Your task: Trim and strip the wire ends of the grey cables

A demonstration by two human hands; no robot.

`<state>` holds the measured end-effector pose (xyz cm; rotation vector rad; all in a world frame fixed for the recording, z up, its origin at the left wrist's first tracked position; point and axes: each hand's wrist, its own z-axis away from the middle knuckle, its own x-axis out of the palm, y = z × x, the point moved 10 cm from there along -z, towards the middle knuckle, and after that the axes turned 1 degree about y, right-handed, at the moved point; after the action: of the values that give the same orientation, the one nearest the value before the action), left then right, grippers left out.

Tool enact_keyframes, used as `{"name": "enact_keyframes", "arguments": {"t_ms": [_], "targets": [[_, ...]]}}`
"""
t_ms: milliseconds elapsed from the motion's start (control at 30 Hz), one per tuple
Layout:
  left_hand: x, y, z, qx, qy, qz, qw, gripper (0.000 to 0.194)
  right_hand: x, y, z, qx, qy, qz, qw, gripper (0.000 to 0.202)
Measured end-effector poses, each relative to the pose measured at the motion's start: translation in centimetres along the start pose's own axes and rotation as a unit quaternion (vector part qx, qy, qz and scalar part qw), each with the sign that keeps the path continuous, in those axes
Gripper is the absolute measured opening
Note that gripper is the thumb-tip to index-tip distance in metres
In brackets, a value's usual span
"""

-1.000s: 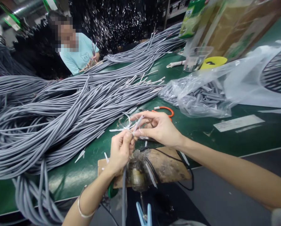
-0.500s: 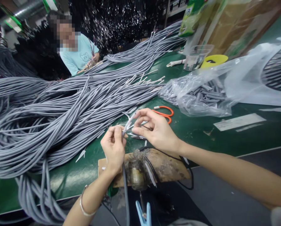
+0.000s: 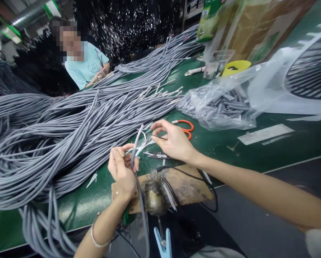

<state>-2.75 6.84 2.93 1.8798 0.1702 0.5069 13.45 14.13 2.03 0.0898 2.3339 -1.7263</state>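
Observation:
My left hand (image 3: pixel 122 168) is closed, with a grey cable (image 3: pixel 142 200) running upright across its fingers. The cable's upper end is pale, with white strands (image 3: pixel 142 145) fanning out to its right. To the right, my right hand (image 3: pixel 173 139) pinches a thin dark rod (image 3: pixel 160 137) whose kind I cannot make out; its fingertips are close to the white strands. Below that hand lies a pair of dark thread snips (image 3: pixel 157 155) on the green table. Orange-handled scissors (image 3: pixel 187 125) lie just behind the right hand, their blades partly hidden.
A large heap of grey cables (image 3: pixel 69 143) covers the left. Right are a clear bag of grey tube pieces (image 3: pixel 230 104), a yellow roll (image 3: pixel 237 67) and a white fan (image 3: pixel 305 71). A wooden board with a motor-like part (image 3: pixel 155 200) juts at the front edge. A co-worker (image 3: pixel 85 66) sits opposite.
The cable end now stands more upright, and the left hand's grip on it has shifted. My right hand has drawn slightly away from the cable end. The view has shifted a little to the right.

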Motion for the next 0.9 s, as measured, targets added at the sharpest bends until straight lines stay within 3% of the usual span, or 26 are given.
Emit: {"name": "enact_keyframes", "arguments": {"t_ms": [133,233,267,333,400,467,600,733,900], "targets": [[-0.2,0.2,0.0,0.005,0.006,-0.01,1.0,0.037,-4.2,-2.4,0.9,-0.077,0.165,0.036,0.983,0.006],[-0.1,0.1,-0.1,0.001,0.009,-0.017,1.0,0.039,-5.1,-5.1,3.2,-0.158,0.231,0.052,0.959,0.004],[-0.1,0.0,-0.2,-0.001,0.009,-0.018,1.0,0.039,-4.4,-5.9,3.7,-0.188,0.214,0.054,0.957,0.005],[0.2,-0.2,-0.3,-0.008,0.007,-0.021,1.0,0.041,-1.9,-6.6,4.2,-0.225,0.116,0.045,0.966,0.008],[0.5,-0.5,-0.3,-0.023,-0.003,-0.024,0.999,0.042,1.0,-6.3,4.2,-0.227,-0.008,0.019,0.974,0.019],[1.0,-0.9,-0.3,-0.04,-0.024,-0.025,0.999,0.043,2.8,-5.7,4.1,-0.217,-0.084,0.006,0.973,0.026],[1.8,-1.7,-0.1,-0.07,-0.066,-0.044,0.994,0.04,2.9,-5.1,3.5,-0.215,-0.087,0.045,0.972,0.018],[1.6,-1.8,-0.5,-0.048,-0.084,-0.126,0.987,0.038,2.7,-5.1,3.3,-0.211,-0.086,0.067,0.971,0.015],[-0.4,-0.1,-1.8,0.012,-0.019,-0.141,0.99,0.036,3.0,-5.9,4.0,-0.264,-0.084,0.107,0.955,0.014]]}}
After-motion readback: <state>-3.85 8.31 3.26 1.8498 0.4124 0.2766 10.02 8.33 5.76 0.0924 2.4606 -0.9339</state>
